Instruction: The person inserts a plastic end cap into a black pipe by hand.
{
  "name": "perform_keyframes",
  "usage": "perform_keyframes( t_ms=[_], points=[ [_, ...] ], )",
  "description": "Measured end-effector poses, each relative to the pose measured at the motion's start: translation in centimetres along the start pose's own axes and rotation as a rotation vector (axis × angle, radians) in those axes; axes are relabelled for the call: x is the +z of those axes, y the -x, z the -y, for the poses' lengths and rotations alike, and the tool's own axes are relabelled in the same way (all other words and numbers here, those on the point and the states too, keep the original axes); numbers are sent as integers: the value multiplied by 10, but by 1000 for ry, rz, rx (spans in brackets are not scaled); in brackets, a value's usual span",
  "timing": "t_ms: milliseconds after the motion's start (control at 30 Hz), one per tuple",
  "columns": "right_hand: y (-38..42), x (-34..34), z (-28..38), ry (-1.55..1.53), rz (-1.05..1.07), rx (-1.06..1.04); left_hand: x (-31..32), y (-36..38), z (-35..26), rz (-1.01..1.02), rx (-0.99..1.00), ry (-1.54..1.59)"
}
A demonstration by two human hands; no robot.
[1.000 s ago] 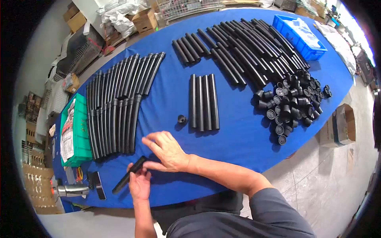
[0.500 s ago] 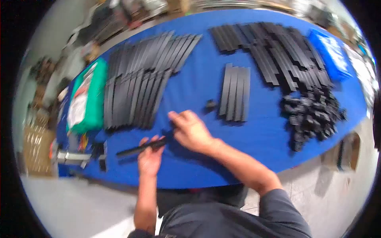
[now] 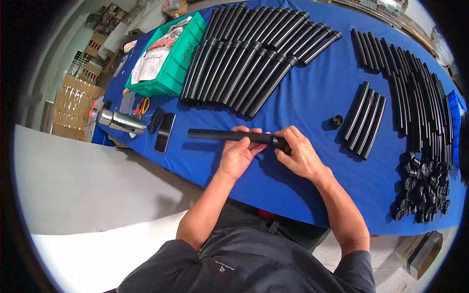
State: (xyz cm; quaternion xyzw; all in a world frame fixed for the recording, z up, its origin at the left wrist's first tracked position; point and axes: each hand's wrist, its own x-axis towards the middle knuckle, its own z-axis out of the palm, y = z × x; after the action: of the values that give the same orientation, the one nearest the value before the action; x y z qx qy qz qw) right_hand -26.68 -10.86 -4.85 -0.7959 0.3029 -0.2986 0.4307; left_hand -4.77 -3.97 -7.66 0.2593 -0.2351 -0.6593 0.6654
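A long black tube (image 3: 210, 135) lies across my left hand (image 3: 238, 154), whose fingers and thumb close round it near its right end. At that end my right hand (image 3: 302, 154) pinches a short black cap (image 3: 279, 142) in line with the tube. The cap meets the tube end, and my fingers partly cover it. To the right, a single loose black cap (image 3: 337, 121) sits on the blue cloth, beside a small group of black tubes (image 3: 365, 119).
Capped black tubes (image 3: 244, 73) lie in rows at the back. More tubes (image 3: 415, 88) and a pile of black caps (image 3: 422, 188) are at right. A green crate (image 3: 168, 73) with newspaper, a metal flask (image 3: 122, 121), a phone (image 3: 165, 133) and scissors (image 3: 143, 106) are at left.
The view has swung, so the table's things sit farther right. My right hand, apart from the tube before, is now at its right end with the cap. The left hand still holds the tube.
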Motion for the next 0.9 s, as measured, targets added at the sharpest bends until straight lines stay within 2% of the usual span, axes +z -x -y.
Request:
perform_keyframes(
  t_ms=[333, 533, 900],
  points=[
    [-2, 3, 4, -181, -4, 54, 9, 2, -2, -74, -18, 9],
    [-3, 3, 8, -44, -29, -107, 7, 2, -1, -51, -1, 2],
    [-3, 13, 8, -40, -75, -103, 14, 3, 5, -120, 37, -45]
  ],
)
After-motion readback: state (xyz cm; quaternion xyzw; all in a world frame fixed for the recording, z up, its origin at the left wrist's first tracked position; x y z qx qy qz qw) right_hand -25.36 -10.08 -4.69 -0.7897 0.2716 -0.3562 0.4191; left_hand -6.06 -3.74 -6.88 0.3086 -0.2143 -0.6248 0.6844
